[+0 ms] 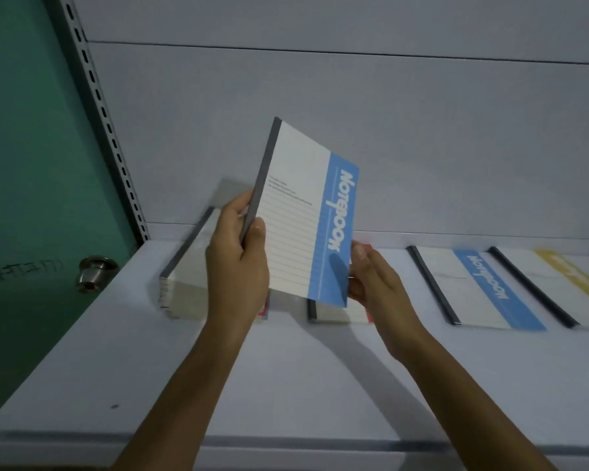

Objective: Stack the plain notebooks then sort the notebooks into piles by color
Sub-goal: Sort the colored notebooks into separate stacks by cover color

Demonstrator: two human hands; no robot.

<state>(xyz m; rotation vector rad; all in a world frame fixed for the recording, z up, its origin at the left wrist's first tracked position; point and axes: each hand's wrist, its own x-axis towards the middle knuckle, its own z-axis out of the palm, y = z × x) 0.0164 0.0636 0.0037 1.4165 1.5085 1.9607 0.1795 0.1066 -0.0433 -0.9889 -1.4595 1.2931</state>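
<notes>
White lined notebook with blue band [306, 226] held tilted above white shelf [286, 385]. Left hand [237, 266] grip clamped on grey spine; right hand [371, 283] at blue edge, grip state unclear. Risk: slip from spine-only hold, landing on red-edged notebook [340, 314] below, not flat blue-banded notebook [483, 290] at right.
</notes>
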